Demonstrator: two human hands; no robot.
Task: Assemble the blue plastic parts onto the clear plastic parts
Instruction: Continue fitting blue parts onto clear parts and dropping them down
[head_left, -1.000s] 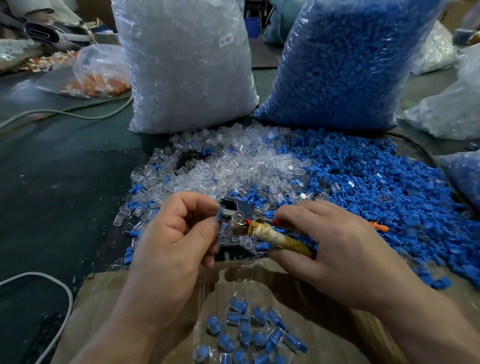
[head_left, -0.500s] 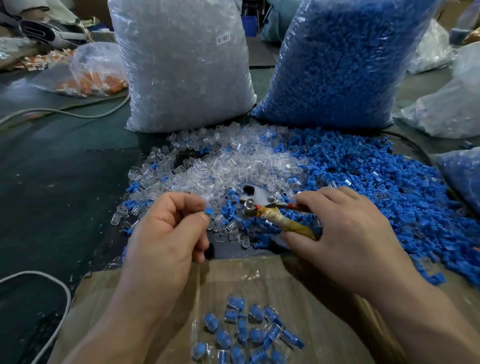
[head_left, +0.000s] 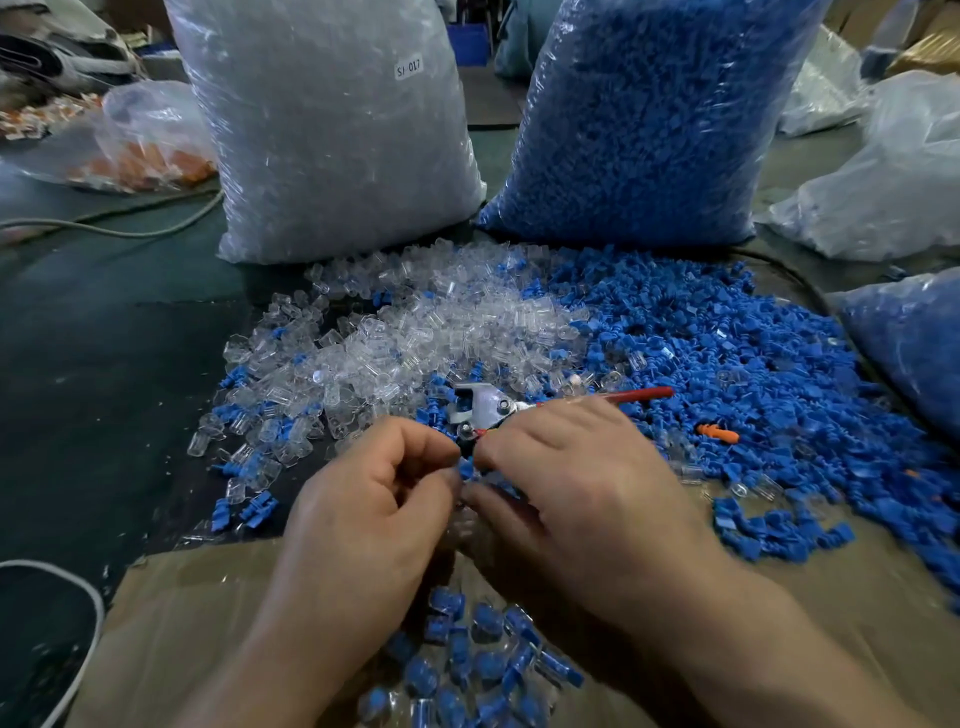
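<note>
My left hand (head_left: 363, 519) and my right hand (head_left: 576, 499) meet fingertip to fingertip low in the middle. Together they pinch a small blue part (head_left: 466, 470); whether a clear part is there too is hidden. Behind them spreads a heap of clear parts (head_left: 441, 322), and a heap of blue parts (head_left: 727, 364) lies to its right. Just beyond my right knuckles a metal crimping tool (head_left: 480, 402) lies on the pile. Its red handle (head_left: 644, 392) sticks out to the right; the other handle is hidden under my hand. Several assembled pieces (head_left: 467, 654) lie on clear film below my wrists.
A big bag of clear parts (head_left: 332, 130) and a big bag of blue parts (head_left: 649, 119) stand at the back. More bags sit at right (head_left: 893, 182) and far left (head_left: 150, 140). A white cable (head_left: 78, 623) curves at lower left. Brown cardboard (head_left: 176, 623) lies near me.
My right hand slid left and nearer until its fingertips met my left hand's. The tool now lies behind my knuckles with its red handle exposed. My left hand shifted slightly right, still pinching the blue part.
</note>
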